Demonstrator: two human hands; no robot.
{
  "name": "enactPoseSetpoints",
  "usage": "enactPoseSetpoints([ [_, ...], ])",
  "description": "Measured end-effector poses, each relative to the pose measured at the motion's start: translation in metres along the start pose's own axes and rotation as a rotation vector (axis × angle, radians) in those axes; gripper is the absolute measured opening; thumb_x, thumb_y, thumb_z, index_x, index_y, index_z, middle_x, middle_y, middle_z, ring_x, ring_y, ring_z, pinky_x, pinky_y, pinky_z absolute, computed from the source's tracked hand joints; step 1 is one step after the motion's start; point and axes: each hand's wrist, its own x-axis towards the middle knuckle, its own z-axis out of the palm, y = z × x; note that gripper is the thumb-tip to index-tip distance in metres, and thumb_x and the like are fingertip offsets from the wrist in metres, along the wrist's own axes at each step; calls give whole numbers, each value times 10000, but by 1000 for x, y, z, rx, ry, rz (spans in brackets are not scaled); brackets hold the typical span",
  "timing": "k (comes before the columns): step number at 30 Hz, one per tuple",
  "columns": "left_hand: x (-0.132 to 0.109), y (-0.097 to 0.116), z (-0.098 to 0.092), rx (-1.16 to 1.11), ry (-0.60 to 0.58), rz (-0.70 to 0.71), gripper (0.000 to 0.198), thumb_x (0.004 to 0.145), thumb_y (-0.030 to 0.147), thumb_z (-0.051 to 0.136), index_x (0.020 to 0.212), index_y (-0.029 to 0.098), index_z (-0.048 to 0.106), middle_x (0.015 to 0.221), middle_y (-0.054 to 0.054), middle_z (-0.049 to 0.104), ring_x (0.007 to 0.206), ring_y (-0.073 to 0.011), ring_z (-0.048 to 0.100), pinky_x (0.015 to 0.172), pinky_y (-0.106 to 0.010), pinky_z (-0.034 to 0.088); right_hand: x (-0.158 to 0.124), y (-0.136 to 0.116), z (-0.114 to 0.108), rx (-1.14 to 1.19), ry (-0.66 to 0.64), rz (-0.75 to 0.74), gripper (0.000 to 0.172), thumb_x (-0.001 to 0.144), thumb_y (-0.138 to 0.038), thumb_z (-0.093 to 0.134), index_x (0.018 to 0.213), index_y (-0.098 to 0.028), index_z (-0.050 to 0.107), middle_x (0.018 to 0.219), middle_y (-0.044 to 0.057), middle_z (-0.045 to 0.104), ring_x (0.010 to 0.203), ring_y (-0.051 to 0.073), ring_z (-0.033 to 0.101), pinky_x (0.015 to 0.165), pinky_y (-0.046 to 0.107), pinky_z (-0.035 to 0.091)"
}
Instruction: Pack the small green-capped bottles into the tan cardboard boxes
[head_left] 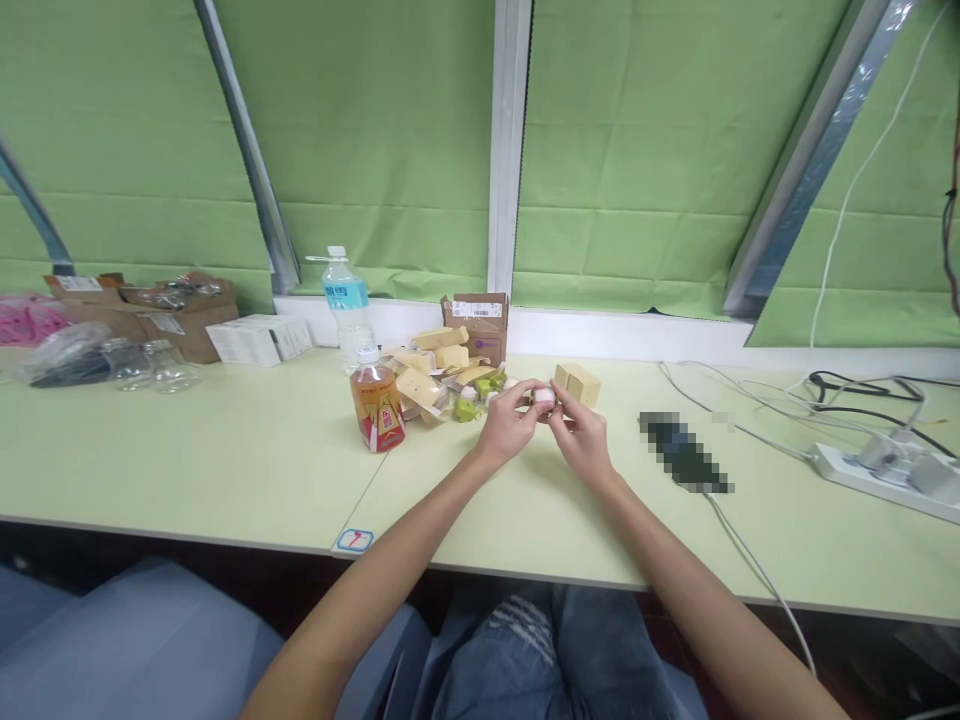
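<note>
Between both hands, just above the table, is a small pale pink and white rounded object (544, 397); its exact kind does not show. The fingers of my left hand (511, 420) close on its left side, and my right hand (581, 432) grips it from the right. Part of it is covered by my fingertips. Behind my right hand stands a small tan box (577, 384). To the left of my hands lies a heap of tan boxes and wrappers (427, 385), with small green items (466, 408) at its near side.
An orange drink bottle (377, 405) and a large water bottle (347, 310) stand left of the heap. Behind it is an open cardboard box (480, 325). At right lie a blurred dark device (684, 452), cables and a power strip (885, 470). White boxes (259, 340) and glass jars (166, 366) are far left.
</note>
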Motion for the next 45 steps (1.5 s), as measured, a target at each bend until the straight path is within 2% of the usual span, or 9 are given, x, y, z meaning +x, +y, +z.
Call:
enactPoseSetpoints([
  [10,4,-3,-2,-73,-86,-16,230,842,280,716,1050,181,709,1016,-54,738,874,-193,749,710,-279,664,0,4,-1,-47,-10,-28,451,970,-272,504,1390,-186,646,1156,102,766,906,198,742,672,286,663],
  [14,4,-3,-2,-91,-70,-22,241,842,310,724,1043,176,718,987,-50,743,855,-187,747,742,-298,671,0,5,-1,-23,-24,-10,467,972,-275,499,1417,-208,621,1185,112,759,884,199,743,713,329,678],
  [24,2,-11,-1,-151,-36,-54,290,814,336,763,1046,165,724,988,-59,754,880,-202,754,767,-325,676,0,2,0,-23,-13,10,441,978,-317,517,1381,-190,643,1092,95,781,796,173,742,709,322,693],
  [33,-2,-18,-2,-182,-21,-63,317,839,329,753,1112,172,725,1045,-82,760,928,-220,764,806,-362,678,-1,4,-3,102,-64,47,418,997,-370,532,1369,-212,638,1197,113,744,911,216,773,753,369,701],
  [36,-2,-17,-5,-207,-23,-65,349,839,364,763,1125,166,734,1118,-105,755,950,-226,760,792,-361,681,-1,1,-6,139,-110,40,419,999,-394,536,1366,-221,639,1244,119,718,945,221,762,740,373,702],
  [39,0,-17,-8,-191,16,-90,418,825,444,777,1130,160,732,1189,-124,737,968,-236,756,750,-347,684,1,0,-6,147,-158,24,491,968,-416,595,1425,-236,592,1286,123,675,999,223,726,741,373,699],
  [42,1,-18,-8,-193,42,-149,474,847,525,742,1150,161,713,1142,-120,748,948,-244,761,717,-340,682,3,2,-2,119,-174,51,612,920,-434,668,1485,-243,528,1239,119,666,988,220,691,730,368,686],
  [45,-1,-19,-5,-176,21,-173,497,876,571,694,1160,164,709,1128,-115,748,898,-239,760,671,-338,680,5,6,-1,101,-195,110,604,907,-450,684,1455,-228,560,1243,128,671,992,231,672,721,353,657],
])
